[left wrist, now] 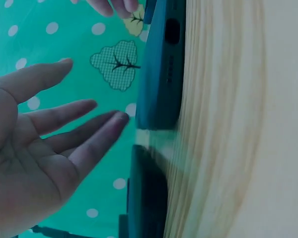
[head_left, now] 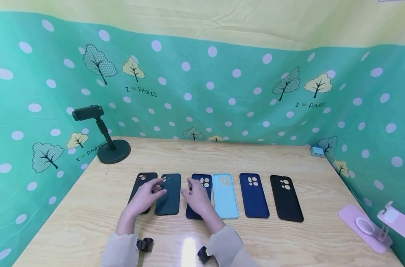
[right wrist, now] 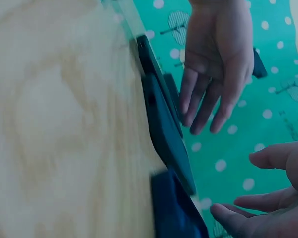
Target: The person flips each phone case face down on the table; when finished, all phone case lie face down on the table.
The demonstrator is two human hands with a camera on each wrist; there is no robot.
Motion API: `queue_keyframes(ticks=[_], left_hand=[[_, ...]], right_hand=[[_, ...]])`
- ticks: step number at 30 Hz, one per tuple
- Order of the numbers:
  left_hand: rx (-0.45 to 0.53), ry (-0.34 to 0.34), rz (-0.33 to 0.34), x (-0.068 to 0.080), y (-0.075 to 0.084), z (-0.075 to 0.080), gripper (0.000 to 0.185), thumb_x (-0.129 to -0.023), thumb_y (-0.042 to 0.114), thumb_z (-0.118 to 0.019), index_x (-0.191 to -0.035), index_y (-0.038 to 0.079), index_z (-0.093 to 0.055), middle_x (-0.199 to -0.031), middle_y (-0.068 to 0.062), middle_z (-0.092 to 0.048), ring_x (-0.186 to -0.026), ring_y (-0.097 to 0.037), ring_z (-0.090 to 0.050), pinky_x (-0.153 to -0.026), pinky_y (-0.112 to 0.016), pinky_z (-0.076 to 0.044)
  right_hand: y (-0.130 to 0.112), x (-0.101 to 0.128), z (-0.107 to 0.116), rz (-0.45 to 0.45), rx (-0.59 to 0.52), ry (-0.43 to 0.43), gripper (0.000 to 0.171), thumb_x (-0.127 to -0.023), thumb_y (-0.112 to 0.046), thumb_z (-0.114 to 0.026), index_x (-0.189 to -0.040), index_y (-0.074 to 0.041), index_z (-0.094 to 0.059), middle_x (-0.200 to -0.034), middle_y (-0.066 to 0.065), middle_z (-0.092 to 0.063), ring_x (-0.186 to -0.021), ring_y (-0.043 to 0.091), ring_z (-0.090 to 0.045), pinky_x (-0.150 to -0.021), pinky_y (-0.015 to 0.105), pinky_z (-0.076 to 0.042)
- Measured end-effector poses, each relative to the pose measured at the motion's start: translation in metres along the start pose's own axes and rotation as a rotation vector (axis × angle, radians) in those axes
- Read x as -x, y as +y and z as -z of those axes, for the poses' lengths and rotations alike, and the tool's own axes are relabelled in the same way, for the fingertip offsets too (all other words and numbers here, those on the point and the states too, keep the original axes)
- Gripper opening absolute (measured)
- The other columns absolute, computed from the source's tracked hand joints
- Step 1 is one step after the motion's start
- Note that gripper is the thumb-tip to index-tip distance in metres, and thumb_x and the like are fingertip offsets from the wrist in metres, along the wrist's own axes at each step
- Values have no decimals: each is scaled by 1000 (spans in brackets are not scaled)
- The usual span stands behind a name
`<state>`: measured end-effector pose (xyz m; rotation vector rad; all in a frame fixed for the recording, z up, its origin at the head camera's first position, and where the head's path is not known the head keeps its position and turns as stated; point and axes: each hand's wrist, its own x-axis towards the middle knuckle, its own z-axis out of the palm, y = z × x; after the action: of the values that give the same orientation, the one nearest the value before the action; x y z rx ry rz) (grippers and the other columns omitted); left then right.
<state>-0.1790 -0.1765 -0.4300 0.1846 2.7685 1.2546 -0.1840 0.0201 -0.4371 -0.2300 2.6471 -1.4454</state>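
Six phone cases lie in a row on the wooden table [head_left: 89, 215]: black [head_left: 142, 180], dark green [head_left: 169, 200], navy [head_left: 205, 181], light blue [head_left: 225, 195], navy [head_left: 253, 195], black [head_left: 285, 198]. My left hand [head_left: 149, 194] hovers flat over the left black case and the dark green case [left wrist: 161, 64], fingers straight and apart, just clear of them. My right hand [head_left: 197, 196] hovers over the left navy case [right wrist: 174, 213] with relaxed fingers, holding nothing. In the right wrist view the left hand [right wrist: 216, 64] hangs above the dark green case [right wrist: 166, 134].
A black phone stand [head_left: 105, 142] stands at the back left. A pink stand [head_left: 372, 226] sits at the front right edge and a small charger block [head_left: 317, 151] at the back right. Green dotted cloth [head_left: 222, 92] walls the table on three sides.
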Motion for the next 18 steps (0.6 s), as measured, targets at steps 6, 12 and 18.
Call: queue_keyframes(ticks=[6, 12, 18], left_hand=[[90, 28, -65, -10, 7, -17, 47, -95, 14, -60, -137, -5, -49, -132, -23, -58, -117, -36, -60, -97, -49, -51], [152, 7, -69, -18, 16, -38, 46, -94, 11, -61, -136, -4, -50, -132, -22, -59, -115, -34, -61, -94, -45, -54], [172, -13, -57, -20, 24, -50, 45, -93, 11, -63, -134, -4, -52, -130, -22, -60, -113, -33, -63, -91, -45, -55]], right_hand=[[10, 2, 26, 11, -79, 63, 50, -97, -13, -56, -141, 8, -42, -138, 26, -49, -123, 38, -56, -99, 42, -52], [19, 8, 39, -36, -69, 91, 51, -98, -15, -55, -142, 7, -40, -138, 26, -48, -126, 39, -53, -100, 41, -52], [26, 12, 41, -71, -45, 98, 53, -97, -14, -57, -141, 8, -40, -138, 27, -48, -124, 39, -55, -99, 41, -53]])
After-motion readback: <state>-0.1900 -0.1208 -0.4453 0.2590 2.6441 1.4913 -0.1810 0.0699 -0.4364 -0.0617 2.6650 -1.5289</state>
